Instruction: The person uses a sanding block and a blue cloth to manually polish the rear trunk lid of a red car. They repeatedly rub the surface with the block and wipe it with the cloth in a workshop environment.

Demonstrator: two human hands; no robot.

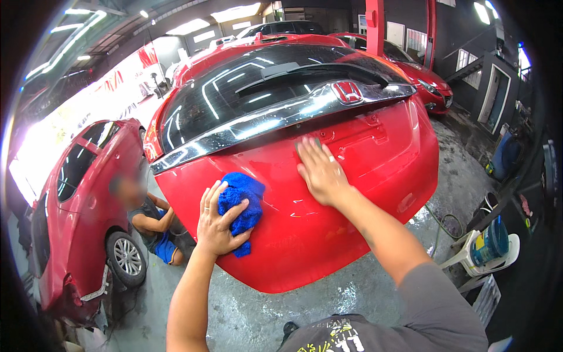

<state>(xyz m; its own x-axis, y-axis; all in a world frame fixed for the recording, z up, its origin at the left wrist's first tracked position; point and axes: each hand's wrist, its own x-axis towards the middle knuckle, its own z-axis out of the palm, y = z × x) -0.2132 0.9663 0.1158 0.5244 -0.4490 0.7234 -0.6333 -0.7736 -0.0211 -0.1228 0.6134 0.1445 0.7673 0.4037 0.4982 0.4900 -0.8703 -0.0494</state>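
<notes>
The raised red tailgate (pixel 305 246) of a car spreads out in front of me, its lower panel wet in places. My left hand (pixel 216 220) is closed around a crumpled blue microfiber cloth (pixel 243 199) and presses it on the panel's left part. Right of the middle, just below the chrome trim (pixel 281 120), my right hand (pixel 321 170) lies with its fingers flat and close together. Beneath those fingers the edge of a small grey-green pad (pixel 299 151) shows, pressed against the paint; most of it is hidden. A dark rear window (pixel 234 97) sits above the trim.
Low at the left, a person (pixel 155 223) crouches beside the car, near another red car (pixel 88 193). A white plastic chair (pixel 510 249) with a blue bucket (pixel 491 240) stands at the right, a hose (pixel 448 226) on the wet floor nearby. A red post (pixel 374 29) rises behind.
</notes>
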